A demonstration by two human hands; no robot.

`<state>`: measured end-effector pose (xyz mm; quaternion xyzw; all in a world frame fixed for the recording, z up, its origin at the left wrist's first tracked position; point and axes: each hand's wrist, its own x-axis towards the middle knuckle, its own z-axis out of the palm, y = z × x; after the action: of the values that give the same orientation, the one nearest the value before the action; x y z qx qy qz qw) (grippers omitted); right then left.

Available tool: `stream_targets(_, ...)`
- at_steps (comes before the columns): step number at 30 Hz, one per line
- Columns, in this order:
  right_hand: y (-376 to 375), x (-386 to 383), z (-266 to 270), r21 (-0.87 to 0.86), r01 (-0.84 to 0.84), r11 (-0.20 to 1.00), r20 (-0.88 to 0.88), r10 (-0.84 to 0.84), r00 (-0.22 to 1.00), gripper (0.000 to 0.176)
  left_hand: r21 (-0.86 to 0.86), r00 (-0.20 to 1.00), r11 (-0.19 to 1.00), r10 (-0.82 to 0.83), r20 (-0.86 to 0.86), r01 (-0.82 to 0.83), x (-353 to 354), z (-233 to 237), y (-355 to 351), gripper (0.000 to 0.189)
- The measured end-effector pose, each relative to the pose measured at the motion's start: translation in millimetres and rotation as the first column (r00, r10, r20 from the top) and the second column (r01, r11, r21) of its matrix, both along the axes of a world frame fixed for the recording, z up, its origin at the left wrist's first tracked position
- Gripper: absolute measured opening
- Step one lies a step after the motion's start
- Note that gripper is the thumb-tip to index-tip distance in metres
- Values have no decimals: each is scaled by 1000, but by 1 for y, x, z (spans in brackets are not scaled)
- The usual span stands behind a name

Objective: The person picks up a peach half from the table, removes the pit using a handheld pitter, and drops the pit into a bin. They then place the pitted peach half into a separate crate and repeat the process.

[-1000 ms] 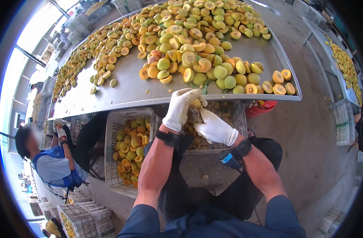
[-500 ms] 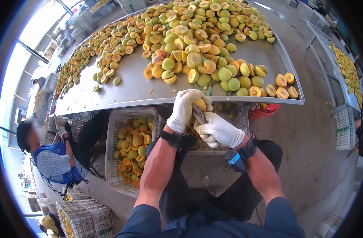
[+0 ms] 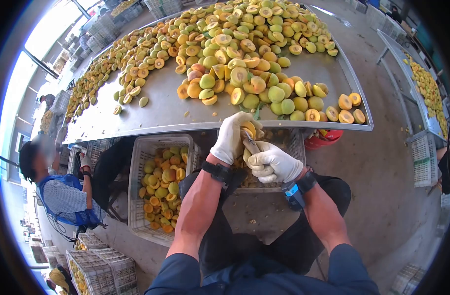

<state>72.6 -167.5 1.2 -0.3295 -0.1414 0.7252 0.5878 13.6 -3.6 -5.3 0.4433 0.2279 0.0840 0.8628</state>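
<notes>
My left hand (image 3: 231, 139), in a white glove, holds a peach half (image 3: 248, 129) with its cut side partly showing. The fingers of my gloved right hand (image 3: 274, 163) are wrapped round a metal tool (image 3: 251, 144), whose tip touches the fruit. Both hands are close together just below the front edge of the metal table (image 3: 161, 129). Halved peaches (image 3: 264, 83) are heaped on the table top beyond them.
A crate (image 3: 136, 187) of peach halves stands left of my knees. Another crate (image 3: 298, 147) sits beneath my hands, with a red container (image 3: 323, 139) beside it. A person (image 3: 70, 196) sits at the left; another fruit table (image 3: 407, 83) is far right.
My left hand has turned a little, and more of the peach's cut side shows. The seated person's hands at the left have moved lower. The view has shifted slightly.
</notes>
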Motion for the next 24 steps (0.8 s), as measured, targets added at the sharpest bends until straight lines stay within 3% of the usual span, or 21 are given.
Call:
stream_targets(1,-1,0,2,0,0,1000,1,0,1000,7,-147,986,976,153,-65,-161,1,-2,0,25)
stream_targets(2,-3,-1,6,34,-16,999,93,13,996,10,-197,969,953,206,-139,-231,4,-2,5,29)
stream_targets(4,-2,0,7,69,-38,997,184,25,983,13,-160,967,957,223,-122,-241,4,-11,17,31)
stream_targets(5,1,2,6,-24,7,1000,469,5,883,17,-121,966,961,235,-104,-247,2,-15,23,32)
stream_targets(6,2,4,4,-98,83,992,712,12,702,25,-61,982,983,170,-87,-175,-3,-18,30,35)
stream_targets(7,1,4,-6,-94,87,992,712,6,702,25,-57,982,984,165,-87,-171,-4,-21,30,35)
stream_targets(8,-1,3,-21,-78,140,987,954,34,298,36,75,977,977,204,-64,-199,-7,-23,30,35)
stream_targets(9,0,0,-20,-36,178,983,983,67,-171,48,210,969,950,244,-36,-231,-12,-23,29,35)
stream_targets(10,0,2,-6,-294,173,940,942,316,-113,62,216,969,945,248,16,-246,-16,-23,29,30)
stream_targets(11,1,2,-8,-279,166,946,948,299,-112,62,233,967,940,254,17,-251,-23,-22,31,30)
stream_targets(13,-4,5,-14,-267,168,949,927,300,-224,62,462,939,826,339,51,-323,-40,-3,28,25)
stream_targets(15,-6,6,-7,-246,177,953,932,283,-226,58,652,908,696,419,-31,-299,-65,6,48,22)
stream_targets(16,-7,7,-3,-233,173,957,933,270,-238,57,888,889,434,451,-72,-148,-81,9,66,24)
stream_targets(17,-7,7,-1,-221,170,960,932,259,-252,55,974,837,195,509,-201,116,-97,25,76,29)
stream_targets(18,-8,8,0,-201,165,966,935,239,-261,52,925,761,72,547,-349,373,-110,39,84,34)
stream_targets(19,-7,9,1,-191,166,968,938,229,-259,52,821,649,42,589,-481,569,-119,43,95,32)
stream_targets(21,-6,10,8,-180,166,969,936,221,-274,48,645,496,-95,726,-476,758,-131,48,105,30)
stream_targets(23,-6,10,23,-205,154,967,937,239,-256,45,731,574,-85,683,-451,677,-126,47,111,29)
stream_targets(24,-5,9,27,-244,126,962,933,268,-238,43,811,667,-99,630,-398,577,-119,39,117,30)
